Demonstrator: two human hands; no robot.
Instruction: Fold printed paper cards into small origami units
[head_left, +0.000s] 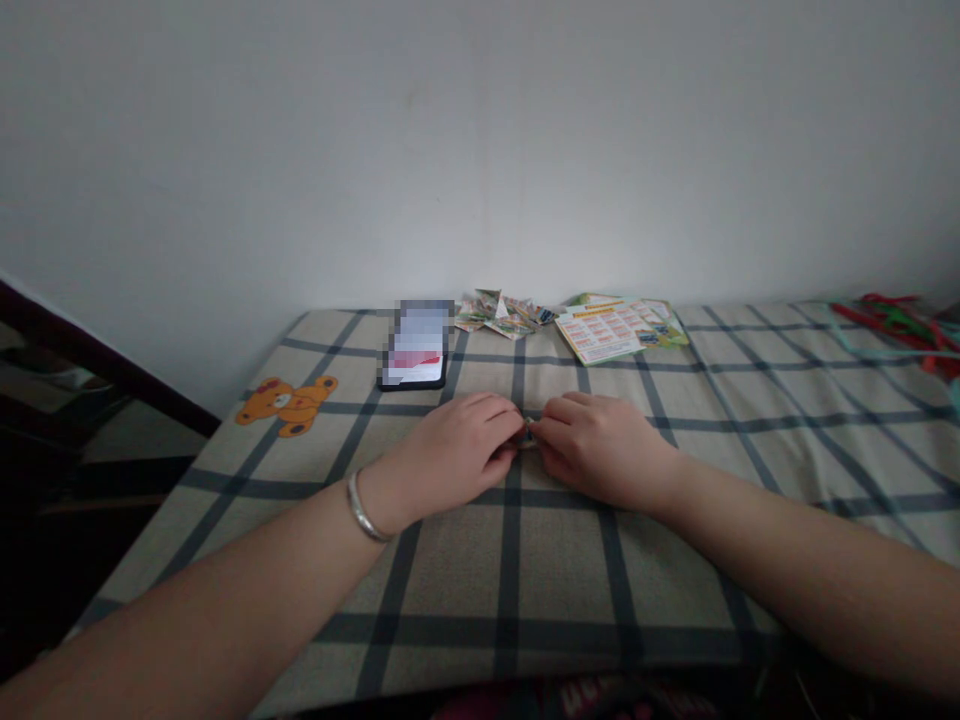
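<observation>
My left hand (pixel 472 440), with a silver bangle (pixel 365 508) at the wrist, is closed at the middle of the checked cloth. My right hand (pixel 596 440) faces it, fingers also closed. Between their fingertips shows a small piece of patterned paper (pixel 529 436), mostly hidden by the fingers, so its shape cannot be made out. Both hands rest low over the cloth. Beyond them lie folded paper pieces (pixel 504 314) with a printed pattern, against the wall. To their right is a small stack of printed sheets (pixel 611 330).
A phone (pixel 415 345) with a lit, partly blurred screen lies behind my left hand. An orange bear figure (pixel 289 404) marks the checked tablecloth (pixel 465 570) at left. Red, green and pale blue strips (pixel 900 325) lie at the far right. A white wall (pixel 480 150) rises behind.
</observation>
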